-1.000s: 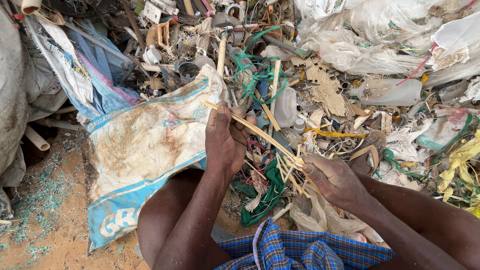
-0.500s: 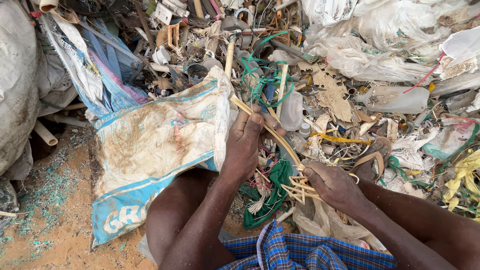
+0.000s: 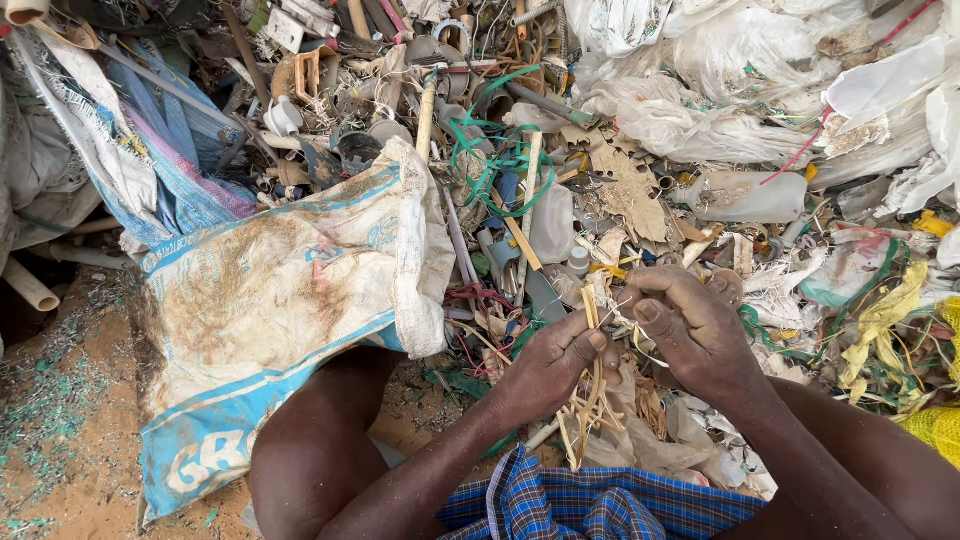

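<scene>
Step in hand (judged): sorting thin tan strips (image 3: 590,395) out of a scrap pile (image 3: 640,190). Strips are gathered into a small bundle between both hands, in front of the person's knees and just above the checked blue cloth (image 3: 590,505).

Left hand (image 3: 555,365): fingers curled shut round the bundle, thumb pressed on the upper ends. The strips hang down and fan out below the fist, loose ends pointing twd the cloth.

Right hand (image 3: 695,325): fingers bent in, thumb and forefinger pinched together at the top of the bundle, just beside the left thumb. It appears to grip one fine strand; too thin to tell if it is a strip or a wire.

Surroundings: a dirty white sack w/ blue edge (image 3: 290,310) lies left of the hands, mouth twd the pile, resting against the left leg. Green strapping (image 3: 495,165) loops over the scrap above the hands. A clear plastic bottle (image 3: 750,195) lies further right, well apart. Sandy ground (image 3: 70,400) shows at lower left.

Next move (judged): calls for a steady left grip so the bundle does not slip apart, and a fine pinch w/ the right to draw the strand clear w/o dragging other scrap along. Risk: short strips drop out of the fan.
</scene>
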